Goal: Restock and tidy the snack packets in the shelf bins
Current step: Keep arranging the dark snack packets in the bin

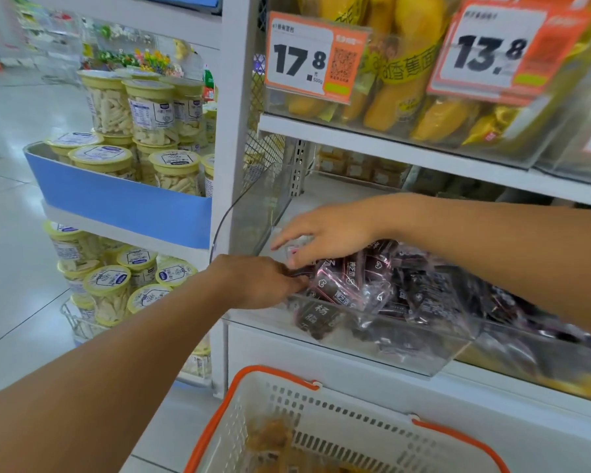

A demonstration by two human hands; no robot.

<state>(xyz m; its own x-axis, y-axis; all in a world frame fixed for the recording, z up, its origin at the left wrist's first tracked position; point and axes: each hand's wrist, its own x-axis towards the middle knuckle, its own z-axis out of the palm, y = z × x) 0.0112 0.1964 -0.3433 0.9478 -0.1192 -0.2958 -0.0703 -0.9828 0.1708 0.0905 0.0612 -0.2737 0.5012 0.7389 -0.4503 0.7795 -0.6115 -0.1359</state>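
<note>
at the bin's near-left corner, both hands in the packets, restock partway.
left hand (263, 281) pinches a dark packet (335, 288) at the front of the clear bin (423, 356); right hand (325, 237) hovers just above with fingers loose, grasping nothing. pile lies heaped right of the grip, untidy; basket (307, 404) below shows stock left, i judge.

lidded snack jars (151, 110) stacked, blue tray (116, 203) | price tags 17.8 (307, 59), 13.8 (492, 52) | orange-rimmed basket (338, 425) below

Glossy pale tiled floor (11, 213); white metal shelving (234, 131); bright light.
</note>
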